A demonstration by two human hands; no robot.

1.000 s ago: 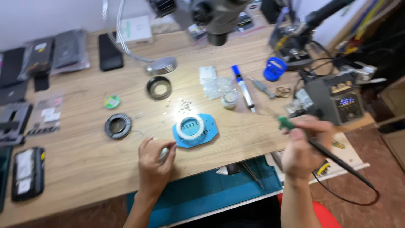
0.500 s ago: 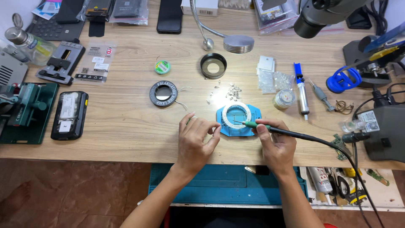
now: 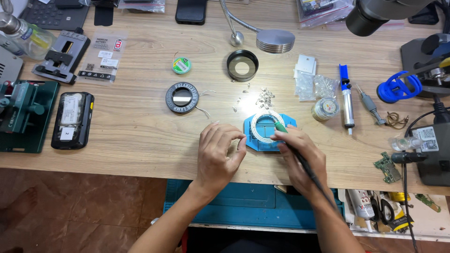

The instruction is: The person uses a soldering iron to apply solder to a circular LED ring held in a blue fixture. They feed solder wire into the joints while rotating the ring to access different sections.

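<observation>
Right hand (image 3: 300, 157): closed around a soldering iron (image 3: 293, 145), held like a pen, green grip near the fingertips, black handle and cord running back over the wrist
Iron tip: hidden by the fingers; cannot tell what it touches
Left hand (image 3: 219, 152): fingers curled, thumb and forefinger pinched together just left of the blue holder; whatever is pinched is too small to make out
Blue holder (image 3: 262, 140): flat on the wooden bench (image 3: 136, 117) near its front edge, between the two hands
White ring (image 3: 266, 124): lying on the blue holder, partly covered by the right hand
Loose small parts (image 3: 262, 96): scattered on the bench just behind the holder
Black ring lamp (image 3: 182, 97): left of the holder, thin wires trailing from it
Black lens ring (image 3: 242, 65): further back, near the round metal lamp base (image 3: 275, 40)
Green solder spool (image 3: 181, 65): behind the ring lamp
Desoldering pump (image 3: 346, 96): blue and black, right of the holder, beside a small round tin (image 3: 326, 108)
Black phone (image 3: 72, 120): far left, beside a green clamp fixture (image 3: 23, 115)
Circuit board scrap (image 3: 388, 167): at the right front edge
</observation>
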